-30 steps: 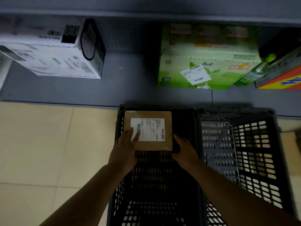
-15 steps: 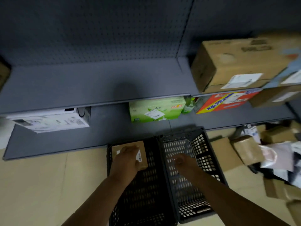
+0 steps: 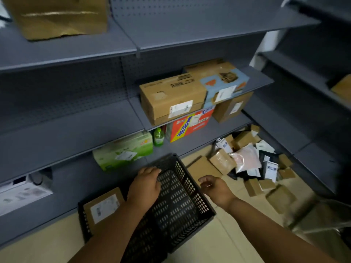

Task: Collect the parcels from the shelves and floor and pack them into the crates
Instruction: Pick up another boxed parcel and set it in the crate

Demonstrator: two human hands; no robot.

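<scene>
**Both hands empty over the crates, one parcel packed**

Nearest the camera, two bare forearms reach forward over two black perforated plastic crates standing side by side on the beige tiled floor (image 3: 224, 242). The left hand (image 3: 145, 185) hovers palm down, fingers loosely curled and holding nothing, above the wall shared by the crates. The right hand (image 3: 216, 186) hangs open and empty over the outer rim of the right crate (image 3: 190, 204), fingers pointing left.

In the left crate (image 3: 83, 221) lies a flat brown cardboard parcel (image 3: 103, 206) with a white shipping label facing up; it rests at the crate's far end, its long axis running left to right along the end wall.

Past the crates, on the bottom level of the grey metal shelving (image 3: 76, 126), a green printed carton (image 3: 123, 150) lies beside a green plastic bottle (image 3: 158, 137) and a red-and-yellow box (image 3: 190, 125). To the right, a heap of small brown boxes and plastic mailers (image 3: 252, 160) is scattered on the floor. One level up sits a long brown cardboard box (image 3: 172, 97), its long axis parallel to the shelf edge.
</scene>
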